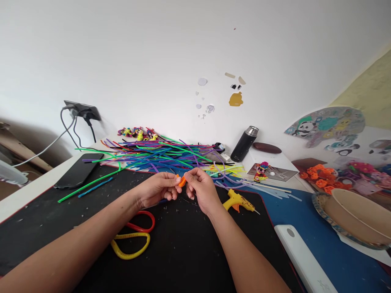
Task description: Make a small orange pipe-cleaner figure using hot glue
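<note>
My left hand (159,188) and my right hand (200,188) meet over the black mat (183,252), fingertips pinching a short orange pipe cleaner piece (182,181) between them. Just behind the hands lies a big heap of coloured pipe cleaners (159,156). Red and yellow scissors (134,236) lie on the mat under my left forearm. A yellow glue gun (240,200) rests right of my right wrist.
A black phone (80,170) lies far left near a wall socket with cables (82,110). A black flask (244,143) stands at the back. Orange pipe-cleaner flowers (319,178), a bowl (357,217) and a white board (304,258) occupy the right.
</note>
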Demonstrator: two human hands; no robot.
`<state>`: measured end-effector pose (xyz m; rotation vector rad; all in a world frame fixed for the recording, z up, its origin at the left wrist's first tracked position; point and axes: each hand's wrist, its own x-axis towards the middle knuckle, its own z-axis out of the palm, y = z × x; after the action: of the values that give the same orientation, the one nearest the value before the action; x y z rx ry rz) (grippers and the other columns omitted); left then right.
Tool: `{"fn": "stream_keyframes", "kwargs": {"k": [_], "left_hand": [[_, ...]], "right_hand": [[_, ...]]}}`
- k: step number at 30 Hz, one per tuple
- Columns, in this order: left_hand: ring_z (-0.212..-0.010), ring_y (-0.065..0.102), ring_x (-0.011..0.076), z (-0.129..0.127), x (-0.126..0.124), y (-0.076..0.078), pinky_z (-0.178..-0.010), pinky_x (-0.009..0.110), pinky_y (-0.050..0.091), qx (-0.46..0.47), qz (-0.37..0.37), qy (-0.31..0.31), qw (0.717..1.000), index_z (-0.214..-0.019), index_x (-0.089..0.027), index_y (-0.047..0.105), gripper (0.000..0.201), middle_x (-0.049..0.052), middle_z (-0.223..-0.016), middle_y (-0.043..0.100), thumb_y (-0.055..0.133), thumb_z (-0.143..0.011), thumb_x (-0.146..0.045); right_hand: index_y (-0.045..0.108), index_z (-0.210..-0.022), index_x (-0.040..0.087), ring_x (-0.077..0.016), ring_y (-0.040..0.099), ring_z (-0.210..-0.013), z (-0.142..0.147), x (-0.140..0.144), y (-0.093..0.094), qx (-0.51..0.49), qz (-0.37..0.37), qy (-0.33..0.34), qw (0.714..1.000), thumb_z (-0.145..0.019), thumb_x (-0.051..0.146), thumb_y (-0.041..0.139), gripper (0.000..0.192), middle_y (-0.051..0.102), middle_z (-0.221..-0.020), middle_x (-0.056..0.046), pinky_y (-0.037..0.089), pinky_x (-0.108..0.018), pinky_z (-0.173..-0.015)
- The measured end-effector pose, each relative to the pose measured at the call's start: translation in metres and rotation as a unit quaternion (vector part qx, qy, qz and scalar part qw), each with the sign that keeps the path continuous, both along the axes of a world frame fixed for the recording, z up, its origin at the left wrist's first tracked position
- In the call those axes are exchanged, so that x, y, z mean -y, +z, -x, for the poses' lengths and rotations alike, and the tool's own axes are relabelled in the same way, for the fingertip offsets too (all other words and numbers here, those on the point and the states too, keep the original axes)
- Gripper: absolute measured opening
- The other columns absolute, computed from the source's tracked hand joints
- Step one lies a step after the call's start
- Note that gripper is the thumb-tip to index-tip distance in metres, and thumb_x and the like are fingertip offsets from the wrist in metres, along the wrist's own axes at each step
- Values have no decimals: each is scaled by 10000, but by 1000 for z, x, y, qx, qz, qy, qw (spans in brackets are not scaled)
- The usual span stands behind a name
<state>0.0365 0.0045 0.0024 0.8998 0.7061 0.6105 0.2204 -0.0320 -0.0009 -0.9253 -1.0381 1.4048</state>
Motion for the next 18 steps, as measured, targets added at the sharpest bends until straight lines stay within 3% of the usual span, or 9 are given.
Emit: {"fn": "stream_keyframes", "kwargs": {"k": [5, 11, 18], "left_hand": [[-556, 678, 104, -2, 2, 5, -468, 144, 523, 6, -23, 8, 1000, -792, -90, 815, 466, 97, -773, 769, 1018, -652, -485], [-523, 643, 100, -2, 9, 12, -476, 163, 500, -14, -75, 2, 997, -739, -103, 759, 497, 55, -682, 701, 946, -738, -564], [-479, 624, 134, -3, 13, 9, -433, 213, 453, -57, -120, -66, 989, -759, -133, 674, 553, 24, -626, 635, 849, -797, -656]], "right_hand": [[597, -842, 221, -92, 482, -386, 0, 0, -2, 20, -10, -28, 999, -785, 580, 875, 457, 529, -509, 103, 324, -199, -374], [604, -835, 220, -93, 469, -380, -1, 1, -1, 46, -25, -20, 998, -807, 575, 857, 437, 516, -491, 103, 323, -203, -373], [609, -867, 213, -92, 515, -401, 1, 2, 1, 59, -15, 25, 998, -803, 586, 857, 453, 615, -569, 70, 350, -197, -375]]}}
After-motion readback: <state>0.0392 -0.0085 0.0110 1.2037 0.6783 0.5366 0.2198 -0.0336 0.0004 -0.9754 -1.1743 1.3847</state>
